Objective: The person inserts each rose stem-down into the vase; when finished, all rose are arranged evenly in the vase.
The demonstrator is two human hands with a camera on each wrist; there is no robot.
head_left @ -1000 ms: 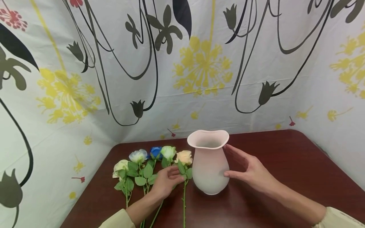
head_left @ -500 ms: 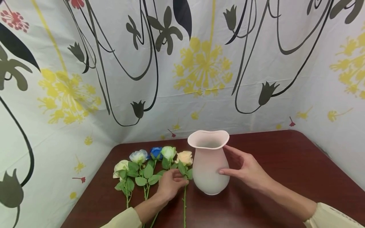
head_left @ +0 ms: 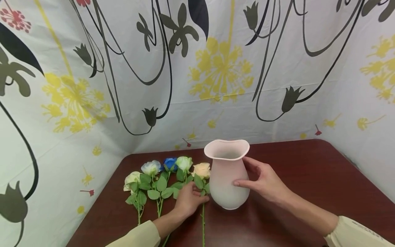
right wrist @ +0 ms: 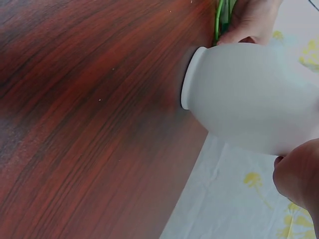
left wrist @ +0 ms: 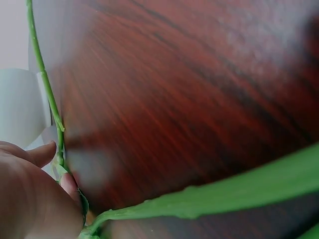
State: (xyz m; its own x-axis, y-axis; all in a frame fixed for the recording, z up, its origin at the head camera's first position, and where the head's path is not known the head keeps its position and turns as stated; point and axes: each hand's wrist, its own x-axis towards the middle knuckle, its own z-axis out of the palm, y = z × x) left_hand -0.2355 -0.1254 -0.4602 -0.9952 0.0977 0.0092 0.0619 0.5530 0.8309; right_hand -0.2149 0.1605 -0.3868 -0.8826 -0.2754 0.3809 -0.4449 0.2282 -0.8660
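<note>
A peach rose point(head_left: 202, 170) with a long green stem lies on the table just left of the vase. My left hand point(head_left: 187, 199) pinches its stem below the leaves, thumb in front and fingers behind; the left wrist view shows the stem point(left wrist: 47, 92) running between thumb and fingers. The vase point(head_left: 229, 183), pale pink fading to white with a wavy rim, stands upright. My right hand point(head_left: 269, 181) holds it from the right side, thumb across the front, the other fingertips hidden behind it. In the right wrist view the vase's base point(right wrist: 192, 79) sits on the table.
Left of my hand lie several more roses: a cream one point(head_left: 132, 180), a pale blue one point(head_left: 151, 168), a deep blue one point(head_left: 170, 164) and a pale green one point(head_left: 184, 163). A flower-printed cloth point(head_left: 185, 113) hangs behind the dark red wooden table point(head_left: 296, 164).
My left hand has moved right and taken hold of the peach rose's stem, which has shifted slightly right. My right thumb has slid further across the vase's front.
</note>
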